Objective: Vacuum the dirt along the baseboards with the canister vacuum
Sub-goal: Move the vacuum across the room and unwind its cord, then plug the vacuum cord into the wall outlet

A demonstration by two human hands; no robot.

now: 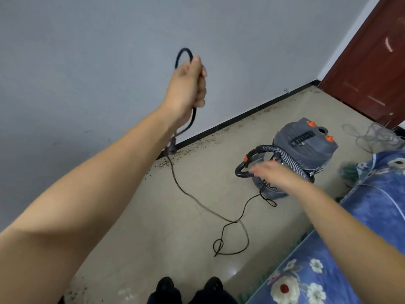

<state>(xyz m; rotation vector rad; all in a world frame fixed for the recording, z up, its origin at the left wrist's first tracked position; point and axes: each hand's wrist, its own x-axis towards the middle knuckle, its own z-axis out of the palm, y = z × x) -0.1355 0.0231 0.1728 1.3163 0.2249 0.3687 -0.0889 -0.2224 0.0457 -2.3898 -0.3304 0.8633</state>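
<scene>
**Fingers on the cord, vacuum not yet running**

Fingers (202, 84) of the left hand (188, 84) curl tight round a doubled loop of black power cord (198, 202), held up against the grey wall (87, 62). Plug (171, 147) dangles below the fist, near the baseboard (241, 116). Right hand (271, 172) reaches toward the hose handle (243, 170); fingers look spread and relaxed, but motion blur hides whether they touch anything.

Canister vacuum (304, 148) stands on the floor (153, 216), well apart from the wall, grey body with orange caps, hose (289, 159) draped over it. Dirt (192, 148) lies scattered in a band along the baseboard, thickest below the plug.

Step in hand, as I judge it: freeing the cord to plug in. To do it well, shake out the slack first; the cord on the floor has a twisted loop near the feet that could snag or tighten. Keep it away from the dirt line so the nozzle runs clear.

Hard to make out: no socket in view. Nozzle end of the hose is hidden behind the right forearm. Blue floral bedding (350, 249) is cut off at right; a door (372, 62) at the far corner, partly out of frame. Tangle of pale wire (370, 134) beside it, unclear what.
</scene>
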